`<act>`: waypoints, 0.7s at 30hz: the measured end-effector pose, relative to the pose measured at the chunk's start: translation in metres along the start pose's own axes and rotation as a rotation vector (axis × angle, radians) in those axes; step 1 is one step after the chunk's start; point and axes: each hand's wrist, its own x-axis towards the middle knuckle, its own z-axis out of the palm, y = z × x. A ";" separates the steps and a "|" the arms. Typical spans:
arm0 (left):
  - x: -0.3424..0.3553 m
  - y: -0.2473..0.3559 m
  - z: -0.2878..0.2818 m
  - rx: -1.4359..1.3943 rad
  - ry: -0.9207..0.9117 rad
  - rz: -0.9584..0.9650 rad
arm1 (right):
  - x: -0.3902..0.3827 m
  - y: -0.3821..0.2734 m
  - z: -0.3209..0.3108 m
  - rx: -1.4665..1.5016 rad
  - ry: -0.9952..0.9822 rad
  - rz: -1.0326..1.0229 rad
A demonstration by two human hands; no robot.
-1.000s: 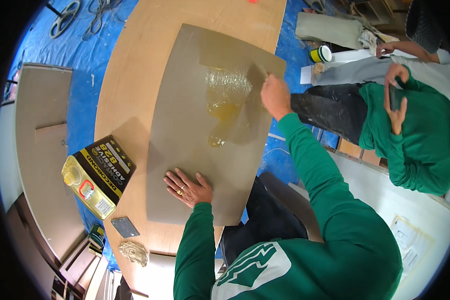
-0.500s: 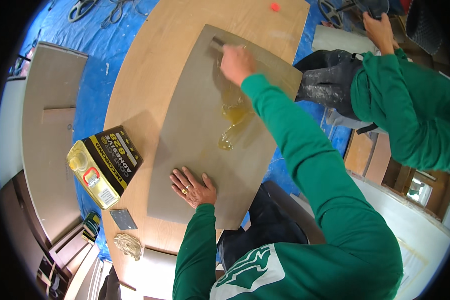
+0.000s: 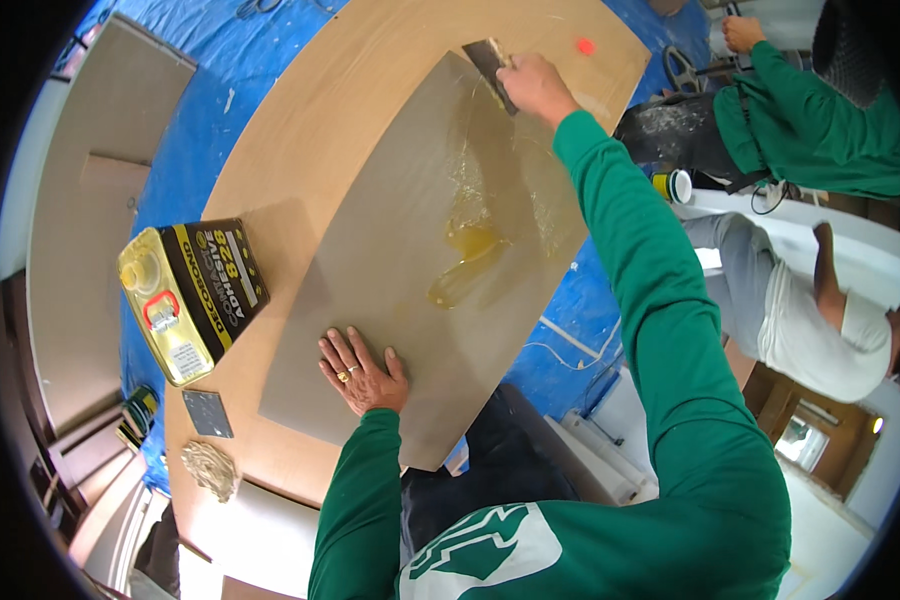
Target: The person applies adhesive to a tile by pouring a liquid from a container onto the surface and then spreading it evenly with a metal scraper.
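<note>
My left hand (image 3: 363, 375) lies flat with fingers spread on the near left part of a grey-brown sheet (image 3: 360, 260). A flat spreader (image 3: 489, 74) is gripped in my right hand (image 3: 538, 90) at the sheet's far end, its dark blade low over the surface. Yellowish glue (image 3: 470, 243) sits in a glossy puddle mid-sheet, with a thinner wet smear running from it toward the spreader. Left of the sheet stands a black and yellow metal can (image 3: 195, 297) with a red handle.
The sheet rests on a wooden board (image 3: 280, 130). Near the can lie a dark square plate (image 3: 208, 413) and a crumpled beige cloth (image 3: 210, 470). Blue plastic sheeting (image 3: 210, 90) covers the floor. Two people, one in a green sleeve (image 3: 820, 130), one in a white shirt (image 3: 820, 320), are at the right.
My right hand has carried the spreader to the sheet's far end, and the wet smear looks wider. My left hand stays flat. The view has shifted, bringing a person in white into sight.
</note>
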 end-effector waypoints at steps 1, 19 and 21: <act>0.002 0.000 0.001 -0.002 0.001 -0.002 | 0.013 -0.006 -0.004 0.030 -0.021 0.035; -0.002 -0.001 0.001 -0.033 -0.019 0.010 | 0.071 -0.007 0.026 -0.217 0.017 -0.178; 0.000 -0.004 0.003 -0.036 -0.015 0.016 | 0.071 -0.005 0.028 -0.219 0.034 -0.203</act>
